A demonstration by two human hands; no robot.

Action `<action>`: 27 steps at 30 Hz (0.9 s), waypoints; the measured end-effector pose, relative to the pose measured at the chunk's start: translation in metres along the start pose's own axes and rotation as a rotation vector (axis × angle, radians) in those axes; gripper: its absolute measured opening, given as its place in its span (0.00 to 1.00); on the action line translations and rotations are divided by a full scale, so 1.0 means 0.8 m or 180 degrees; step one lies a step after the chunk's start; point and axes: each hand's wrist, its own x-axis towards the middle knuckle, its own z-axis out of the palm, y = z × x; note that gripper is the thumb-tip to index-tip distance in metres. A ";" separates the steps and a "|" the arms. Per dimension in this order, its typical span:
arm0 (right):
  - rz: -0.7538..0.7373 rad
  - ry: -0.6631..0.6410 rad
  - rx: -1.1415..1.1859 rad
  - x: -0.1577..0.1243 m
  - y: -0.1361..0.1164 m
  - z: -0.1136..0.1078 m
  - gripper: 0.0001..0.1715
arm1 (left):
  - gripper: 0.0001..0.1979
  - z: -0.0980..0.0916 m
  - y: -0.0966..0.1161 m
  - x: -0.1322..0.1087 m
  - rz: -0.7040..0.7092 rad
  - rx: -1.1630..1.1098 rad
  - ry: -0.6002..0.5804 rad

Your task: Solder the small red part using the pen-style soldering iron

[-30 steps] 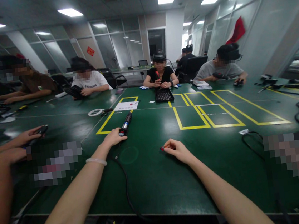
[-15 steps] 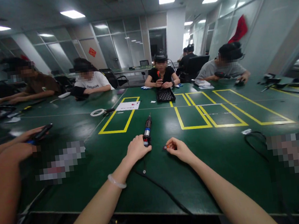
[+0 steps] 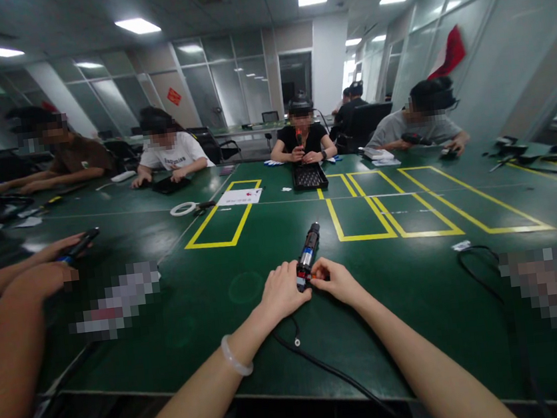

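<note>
A black corded power tool (image 3: 308,254), its metal inside with a blue band exposed, tilts away from me near the table's middle. My left hand (image 3: 284,290) is closed around its rear end, fingers on top. Beside it, my right hand (image 3: 335,279) pinches a small orange-red part (image 3: 314,276) against the tool's right side; the fingers hide most of this part. A black cord (image 3: 327,368) runs from under my left hand toward the table's front edge, and a short wire with a ring terminal (image 3: 297,342) lies near it.
Yellow tape rectangles (image 3: 362,236) mark the green table (image 3: 207,291). A white sheet (image 3: 241,197) and a cable coil (image 3: 183,209) lie ahead. Another person's hands hold a dark tool (image 3: 81,243) at left. Across, a person sits behind a black tray (image 3: 310,177). Cables (image 3: 480,260) lie right.
My left hand has moved right with the power tool, now tilted rightward. My right hand has brought the small orange-red part against the tool. The cord shifted right too.
</note>
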 end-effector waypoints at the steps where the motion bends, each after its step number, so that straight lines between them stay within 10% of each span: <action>1: 0.0003 -0.0012 0.0018 0.000 0.000 0.000 0.08 | 0.27 0.000 -0.001 0.000 0.0005 0.0004 0.0002; 18: -0.0071 -0.0045 -0.0051 0.000 -0.003 -0.001 0.06 | 0.23 0.008 0.020 0.003 -0.0269 0.0666 0.0200; 27: 0.0045 0.0086 -0.0306 0.002 0.003 -0.006 0.07 | 0.28 -0.012 -0.041 0.018 -0.0123 0.0945 0.0235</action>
